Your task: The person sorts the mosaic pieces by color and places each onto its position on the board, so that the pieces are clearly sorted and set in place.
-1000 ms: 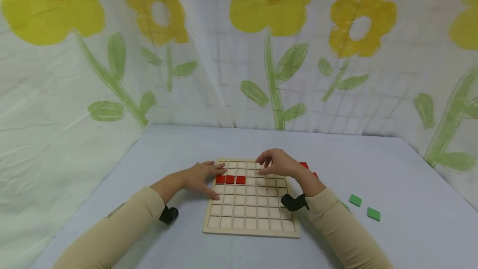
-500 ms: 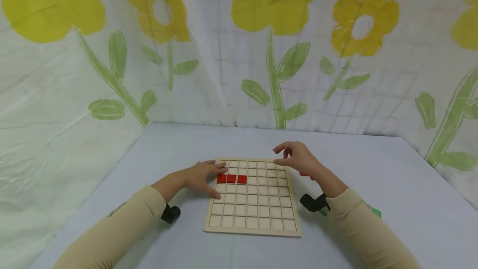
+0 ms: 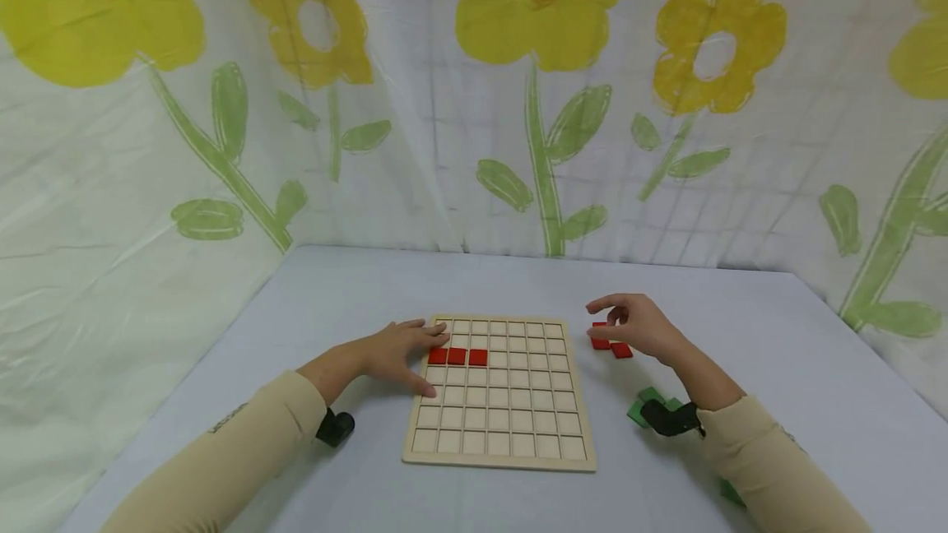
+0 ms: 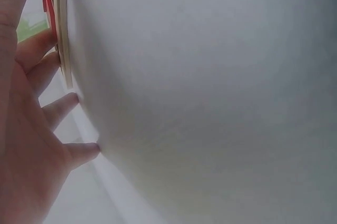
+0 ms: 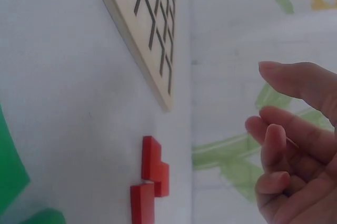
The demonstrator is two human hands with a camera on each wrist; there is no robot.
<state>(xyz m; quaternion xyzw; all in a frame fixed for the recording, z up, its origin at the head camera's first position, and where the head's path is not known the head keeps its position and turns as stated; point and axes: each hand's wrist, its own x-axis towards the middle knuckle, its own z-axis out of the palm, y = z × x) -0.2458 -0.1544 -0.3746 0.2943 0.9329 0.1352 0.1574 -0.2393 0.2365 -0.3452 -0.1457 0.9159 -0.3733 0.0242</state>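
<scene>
A square wooden grid board (image 3: 518, 397) lies on the table, with three red tiles (image 3: 457, 356) side by side in one row from its left edge. Spread fingers of my left hand (image 3: 396, 354) rest on that left edge, thumb lower down; in the left wrist view the fingers touch the board's side (image 4: 64, 34) and the table. My right hand (image 3: 638, 326) hovers beyond the board's right edge, over several loose red tiles (image 3: 620, 350). In the right wrist view its fingers bend loosely, thumb and index apart, with nothing between them.
Green tiles (image 3: 652, 394) lie on the table under the right wrist, and another green tile (image 3: 731, 492) is partly covered by the right sleeve. Behind the white table (image 3: 355, 286) hangs a curtain (image 3: 415, 155) with yellow flowers.
My right hand has moved right, off the board and over to the loose red tiles, its fingers parted throughout. The left hand and the three tiles on the board stay put.
</scene>
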